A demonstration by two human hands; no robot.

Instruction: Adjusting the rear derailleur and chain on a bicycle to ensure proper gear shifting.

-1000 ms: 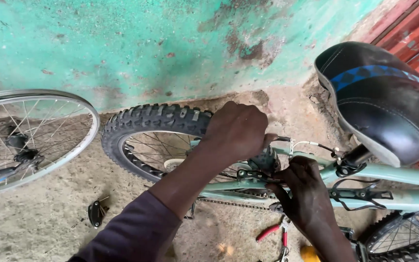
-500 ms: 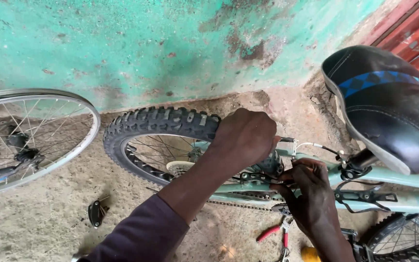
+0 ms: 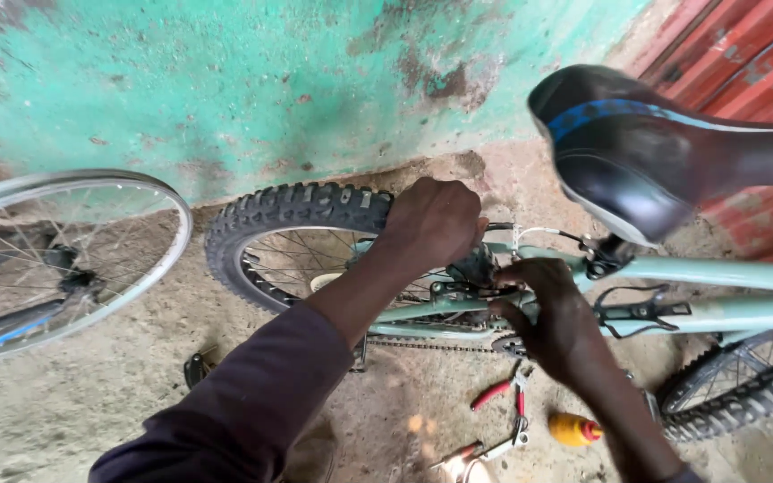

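at the rear of a pale green metal bicycle frame [image 3: 717, 268], just behind the knobby black rear tyre [image 3: 288, 210], the left hand [image 3: 436, 224] is curled shut over a dark part on the frame; what it grips is hidden. the right hand [image 3: 556, 322] sits just beside it, fingers pinched on a small fitting i cannot make out. above the frame is a black padded saddle with a blue stripe [image 3: 637, 152]. below the frame, on the dirt floor, lie red-handled pliers [image 3: 503, 394] and a small yellow bottle [image 3: 574, 431]. left of the tyre stands a bare silver spoked wheel [image 3: 64, 259].
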